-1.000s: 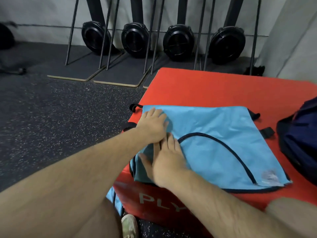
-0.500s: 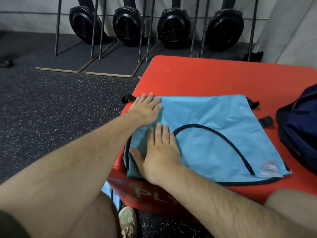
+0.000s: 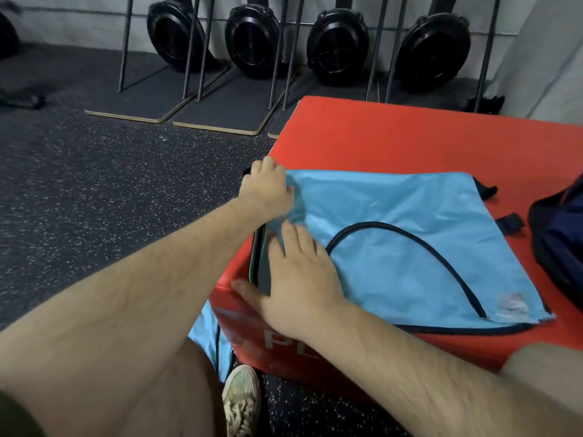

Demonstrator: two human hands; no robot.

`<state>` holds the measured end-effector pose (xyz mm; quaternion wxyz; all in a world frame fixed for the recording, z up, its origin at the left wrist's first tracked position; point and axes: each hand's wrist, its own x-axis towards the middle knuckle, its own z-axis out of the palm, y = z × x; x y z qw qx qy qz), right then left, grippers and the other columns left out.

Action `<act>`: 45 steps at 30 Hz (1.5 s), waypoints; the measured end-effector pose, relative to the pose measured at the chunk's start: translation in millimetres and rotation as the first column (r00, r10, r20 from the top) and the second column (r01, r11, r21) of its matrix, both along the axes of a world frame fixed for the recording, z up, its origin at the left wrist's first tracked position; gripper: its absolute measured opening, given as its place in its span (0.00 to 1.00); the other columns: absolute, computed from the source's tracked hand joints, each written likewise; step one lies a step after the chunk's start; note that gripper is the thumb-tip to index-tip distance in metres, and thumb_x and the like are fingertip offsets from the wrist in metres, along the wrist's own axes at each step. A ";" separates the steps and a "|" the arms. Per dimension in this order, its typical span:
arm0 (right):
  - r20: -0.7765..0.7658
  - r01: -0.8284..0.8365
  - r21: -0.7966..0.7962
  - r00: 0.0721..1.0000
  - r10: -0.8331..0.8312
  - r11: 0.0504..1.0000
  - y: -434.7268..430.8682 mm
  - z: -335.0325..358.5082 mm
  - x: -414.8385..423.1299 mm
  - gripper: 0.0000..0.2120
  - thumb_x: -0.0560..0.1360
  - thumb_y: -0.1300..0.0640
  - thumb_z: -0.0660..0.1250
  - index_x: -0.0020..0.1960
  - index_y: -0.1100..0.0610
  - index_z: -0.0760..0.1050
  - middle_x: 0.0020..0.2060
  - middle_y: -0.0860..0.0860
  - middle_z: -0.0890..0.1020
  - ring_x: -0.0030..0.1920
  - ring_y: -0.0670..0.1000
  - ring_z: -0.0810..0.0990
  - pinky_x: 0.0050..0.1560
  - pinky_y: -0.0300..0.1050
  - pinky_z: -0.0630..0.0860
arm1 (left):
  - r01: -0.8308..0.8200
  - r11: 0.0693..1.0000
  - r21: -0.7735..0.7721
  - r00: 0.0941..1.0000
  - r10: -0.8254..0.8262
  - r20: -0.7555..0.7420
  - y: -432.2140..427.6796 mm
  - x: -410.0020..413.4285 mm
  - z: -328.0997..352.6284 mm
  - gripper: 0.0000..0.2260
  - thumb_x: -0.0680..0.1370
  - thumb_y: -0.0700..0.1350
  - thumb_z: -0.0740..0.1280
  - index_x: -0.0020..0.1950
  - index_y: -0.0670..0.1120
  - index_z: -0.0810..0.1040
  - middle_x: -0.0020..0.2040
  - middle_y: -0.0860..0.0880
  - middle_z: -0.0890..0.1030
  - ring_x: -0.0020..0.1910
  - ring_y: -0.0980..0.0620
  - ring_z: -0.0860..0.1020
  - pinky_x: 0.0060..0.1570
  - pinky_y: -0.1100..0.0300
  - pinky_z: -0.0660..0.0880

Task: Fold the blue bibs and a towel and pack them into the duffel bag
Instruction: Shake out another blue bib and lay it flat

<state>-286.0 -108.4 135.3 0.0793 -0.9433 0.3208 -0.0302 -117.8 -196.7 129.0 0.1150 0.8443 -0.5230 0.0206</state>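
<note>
A blue bib [image 3: 410, 247] is pressed flat by the right hand [image 3: 303, 279]; its far corner, seemingly, has just been gripped by the left hand [image 3: 268, 187] for folding.

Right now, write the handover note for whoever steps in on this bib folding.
Left hand: fingers curled over the far left corner of the blue bib, seemingly gripping it.
Right hand: flat, pressing the bib's near left edge.
The bib lies spread on the red plyo box; at its left edge, layers look stacked. More blue fabric hangs beside the box, near the knee.
The navy duffel bag sits on the box, right of the bib.
Done: bib flattened, perhaps one fold.
Left: finish folding, fold the rest, pack the bag. No towel in view.
</note>
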 end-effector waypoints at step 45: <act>0.486 -0.022 0.564 0.816 -0.311 0.825 7.5 55.8 -53.1 0.15 0.77 0.61 0.62 0.57 0.46 0.80 0.47 0.44 0.79 0.35 0.41 0.71 0.39 0.35 0.68 | -0.160 0.919 -0.361 0.676 -0.164 -0.719 2.7 -20.7 84.4 0.11 0.73 0.37 0.71 0.49 0.49 0.73 0.42 0.52 0.74 0.38 0.53 0.74 0.35 0.64 0.72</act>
